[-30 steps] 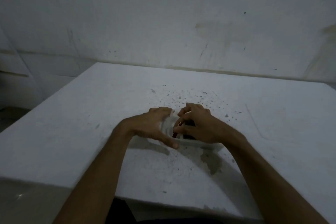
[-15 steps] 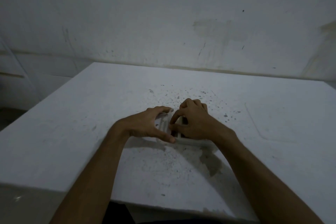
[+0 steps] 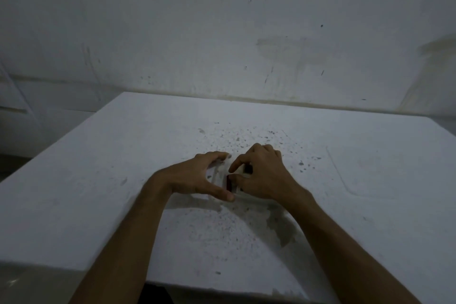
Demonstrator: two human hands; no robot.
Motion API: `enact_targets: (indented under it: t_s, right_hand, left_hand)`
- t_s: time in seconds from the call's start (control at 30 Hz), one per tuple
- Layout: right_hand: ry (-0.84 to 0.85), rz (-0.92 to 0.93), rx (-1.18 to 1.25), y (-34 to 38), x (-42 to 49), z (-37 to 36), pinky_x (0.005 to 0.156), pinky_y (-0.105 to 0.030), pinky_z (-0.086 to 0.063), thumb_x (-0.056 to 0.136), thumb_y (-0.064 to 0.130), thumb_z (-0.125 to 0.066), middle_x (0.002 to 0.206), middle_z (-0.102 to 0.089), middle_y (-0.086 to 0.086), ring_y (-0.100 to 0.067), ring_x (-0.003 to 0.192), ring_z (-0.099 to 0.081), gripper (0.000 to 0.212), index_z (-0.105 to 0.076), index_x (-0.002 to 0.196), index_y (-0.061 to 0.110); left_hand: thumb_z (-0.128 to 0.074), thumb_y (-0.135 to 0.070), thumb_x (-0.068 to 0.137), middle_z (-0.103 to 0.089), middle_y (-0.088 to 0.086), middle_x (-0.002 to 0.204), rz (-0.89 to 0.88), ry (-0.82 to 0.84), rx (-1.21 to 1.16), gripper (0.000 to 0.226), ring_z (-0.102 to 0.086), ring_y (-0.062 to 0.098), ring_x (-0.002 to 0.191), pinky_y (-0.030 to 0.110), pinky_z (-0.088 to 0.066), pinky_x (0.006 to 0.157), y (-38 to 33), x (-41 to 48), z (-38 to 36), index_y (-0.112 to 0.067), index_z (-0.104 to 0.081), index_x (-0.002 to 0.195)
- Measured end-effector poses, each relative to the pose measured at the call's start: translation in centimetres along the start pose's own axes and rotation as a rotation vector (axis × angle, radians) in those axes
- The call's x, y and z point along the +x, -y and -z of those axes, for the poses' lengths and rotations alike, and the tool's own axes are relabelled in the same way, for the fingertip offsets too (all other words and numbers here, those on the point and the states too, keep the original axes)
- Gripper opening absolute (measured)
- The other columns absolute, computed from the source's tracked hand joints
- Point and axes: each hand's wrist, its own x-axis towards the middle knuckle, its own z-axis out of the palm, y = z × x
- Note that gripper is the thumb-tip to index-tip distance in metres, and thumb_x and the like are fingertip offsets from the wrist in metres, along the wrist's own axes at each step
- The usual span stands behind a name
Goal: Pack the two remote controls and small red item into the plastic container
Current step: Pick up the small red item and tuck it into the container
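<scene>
A clear plastic container [image 3: 217, 175] sits on the white table [image 3: 98, 192], mostly covered by both hands. My left hand [image 3: 195, 176] grips its left side, thumb along the near edge and fingers over the far rim. My right hand [image 3: 262, 175] rests over its right part, with forefinger and thumb pinching at something inside. A small dark red item [image 3: 229, 182] shows between the hands inside the container. A dark piece [image 3: 247, 168], possibly a remote control, peeks out under my right fingers. The rest of the contents are hidden.
The table top is speckled with dark spots around the container. Its left edge drops off at the left and its near edge runs below my forearms. A stained white wall [image 3: 222, 32] stands behind the table's far edge.
Both hands stayed on the container. My right fingers shifted from curled over the contents to a pinch further right, uncovering the red item.
</scene>
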Motion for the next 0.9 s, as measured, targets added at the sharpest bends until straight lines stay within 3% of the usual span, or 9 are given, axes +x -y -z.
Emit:
enact_targets:
  t_s: [0.1,0.3,0.43,0.53,0.67,0.9]
  right_hand:
    - [0.000,0.010,0.012,0.0,-0.1,0.0,0.083,-0.032,-0.024,0.079,0.058,-0.065,0.091,-0.047,0.008,-0.016,0.097,-0.039,0.026,-0.073,0.102,0.049]
    - [0.168,0.035,-0.009,-0.8,-0.2,0.9,0.087,-0.035,-0.023,0.073,0.078,-0.059,0.101,-0.050,0.008,-0.016,0.105,-0.036,0.055,-0.065,0.120,0.050]
    - [0.098,0.044,-0.076,-1.0,-0.6,0.9,0.090,-0.033,-0.023,0.078,0.079,-0.053,0.103,-0.052,0.008,-0.019,0.113,-0.041,0.060,-0.065,0.126,0.043]
    - [0.044,0.065,-0.143,-0.9,-1.2,1.1,0.099,-0.036,-0.025,0.080,0.078,-0.050,0.116,-0.056,0.007,-0.021,0.121,-0.041,0.067,-0.063,0.132,0.039]
    - [0.018,0.075,-0.172,-0.3,-1.4,1.6,0.112,-0.045,-0.020,0.079,0.076,-0.051,0.129,-0.062,0.011,-0.023,0.136,-0.038,0.061,-0.072,0.120,0.037]
    - [0.064,0.053,-0.116,-0.2,-1.4,2.2,0.114,-0.046,-0.018,0.083,0.071,-0.055,0.127,-0.066,0.012,-0.023,0.140,-0.036,0.048,-0.073,0.112,0.037]
  left_hand:
    - [-0.090,-0.068,0.059,-0.025,-0.013,0.167,-0.035,-0.002,-0.022,0.123,-0.030,0.014,0.149,0.041,-0.033,0.120,0.0,-0.1,-0.1,-0.045,-0.020,0.158]
    - [-0.090,-0.068,0.056,-0.031,-0.016,0.163,-0.071,-0.012,-0.054,0.118,-0.034,0.012,0.146,0.044,-0.036,0.119,0.0,0.0,-0.1,-0.050,-0.026,0.154]
    - [-0.090,-0.070,0.055,-0.034,-0.017,0.161,-0.071,-0.015,-0.064,0.117,-0.037,0.012,0.144,0.042,-0.038,0.118,0.3,0.0,-0.1,-0.051,-0.027,0.153]
    - [-0.090,-0.070,0.055,-0.034,-0.016,0.160,-0.061,-0.018,-0.070,0.117,-0.037,0.013,0.143,0.044,-0.038,0.117,0.2,0.1,-0.1,-0.051,-0.028,0.152]
    - [-0.091,-0.065,0.058,-0.035,-0.014,0.160,-0.047,-0.021,-0.088,0.114,-0.037,0.013,0.143,0.043,-0.038,0.118,-0.2,0.0,-0.1,-0.048,-0.029,0.153]
    - [-0.093,-0.061,0.058,-0.033,-0.008,0.164,-0.019,-0.023,-0.090,0.120,-0.036,0.019,0.148,0.041,-0.037,0.118,-1.3,-0.4,0.1,-0.039,-0.027,0.156]
